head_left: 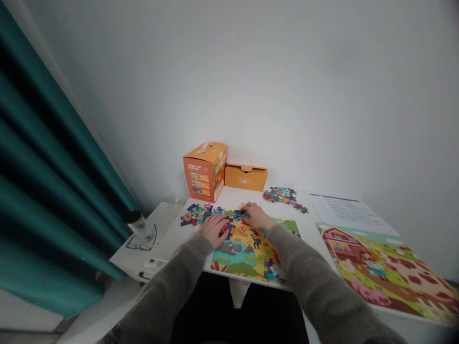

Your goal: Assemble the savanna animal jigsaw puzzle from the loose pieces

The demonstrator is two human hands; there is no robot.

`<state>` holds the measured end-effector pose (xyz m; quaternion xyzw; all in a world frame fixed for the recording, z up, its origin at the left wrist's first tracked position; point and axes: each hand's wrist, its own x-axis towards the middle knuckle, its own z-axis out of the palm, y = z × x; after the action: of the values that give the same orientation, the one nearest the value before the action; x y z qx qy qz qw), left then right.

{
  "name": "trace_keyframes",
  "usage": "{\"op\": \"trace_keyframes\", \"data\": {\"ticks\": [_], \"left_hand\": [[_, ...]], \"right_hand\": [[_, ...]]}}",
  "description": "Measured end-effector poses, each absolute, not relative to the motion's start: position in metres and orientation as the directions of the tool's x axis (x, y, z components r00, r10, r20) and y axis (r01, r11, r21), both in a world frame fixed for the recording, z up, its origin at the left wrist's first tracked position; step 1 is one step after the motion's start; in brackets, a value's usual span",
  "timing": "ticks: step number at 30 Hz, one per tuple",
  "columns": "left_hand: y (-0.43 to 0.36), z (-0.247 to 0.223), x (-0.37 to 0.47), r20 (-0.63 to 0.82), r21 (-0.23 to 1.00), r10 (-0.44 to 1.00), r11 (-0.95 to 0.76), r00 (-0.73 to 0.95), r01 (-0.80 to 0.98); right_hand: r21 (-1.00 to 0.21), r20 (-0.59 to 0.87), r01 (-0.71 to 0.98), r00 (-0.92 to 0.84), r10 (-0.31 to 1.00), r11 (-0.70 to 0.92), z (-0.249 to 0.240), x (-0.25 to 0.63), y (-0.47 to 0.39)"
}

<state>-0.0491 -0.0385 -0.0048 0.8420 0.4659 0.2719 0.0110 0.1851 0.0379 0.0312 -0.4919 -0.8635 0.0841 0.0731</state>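
Observation:
A colourful animal jigsaw puzzle (pixel 247 255), partly put together, lies at the table's front edge. My left hand (pixel 214 230) rests on its upper left side, thumb and fingers spread around a red and dark-blue patch. Over the top edge, my right hand (pixel 257 216) has its fingers bent and pressed together at a dark-blue puzzle piece (pixel 238 215); the fingertips partly cover it. Loose puzzle pieces (pixel 193 215) lie just beyond my left hand. Both forearms hide parts of the puzzle's sides.
Behind stand an orange puzzle box (pixel 199 177) and a low orange carton (pixel 245 177). More loose pieces (pixel 281 195) lie at the back right. A farm puzzle (pixel 387 272) and a printed sheet (pixel 353 210) are on the right. Glasses (pixel 145 246) and a dark-lidded jar (pixel 141 229) sit left.

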Motion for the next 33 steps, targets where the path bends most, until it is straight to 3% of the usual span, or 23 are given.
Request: {"op": "trace_keyframes", "data": {"ticks": [4,8,12,16,25,33], "left_hand": [[-0.037,-0.005,-0.048,0.488,0.276,0.772,-0.579,0.408,0.767],[-0.037,-0.004,-0.058,0.615,0.332,0.747,-0.538,0.255,0.775],[-0.029,-0.002,-0.094,0.636,0.392,0.771,-0.360,0.033,0.847],[-0.018,-0.001,-0.143,0.529,0.415,0.843,-0.156,-0.098,0.896],[-0.017,-0.011,-0.149,0.414,0.270,0.909,-0.171,0.046,0.948],[-0.016,-0.005,-0.147,0.404,0.328,0.906,-0.274,0.128,0.904]], "right_hand": [[-0.219,0.064,0.833,-0.508,0.859,0.508,0.030,0.186,0.037],[-0.223,0.109,0.824,-0.510,0.853,0.521,0.034,0.190,0.027],[-0.258,0.217,0.783,-0.524,0.824,0.566,0.041,0.194,0.005],[-0.311,0.289,0.709,-0.564,0.773,0.633,0.047,0.193,-0.019],[-0.386,0.345,0.585,-0.626,0.699,0.714,0.052,0.172,-0.046],[-0.426,0.341,0.579,-0.608,0.716,0.695,0.058,0.176,-0.051]]}}
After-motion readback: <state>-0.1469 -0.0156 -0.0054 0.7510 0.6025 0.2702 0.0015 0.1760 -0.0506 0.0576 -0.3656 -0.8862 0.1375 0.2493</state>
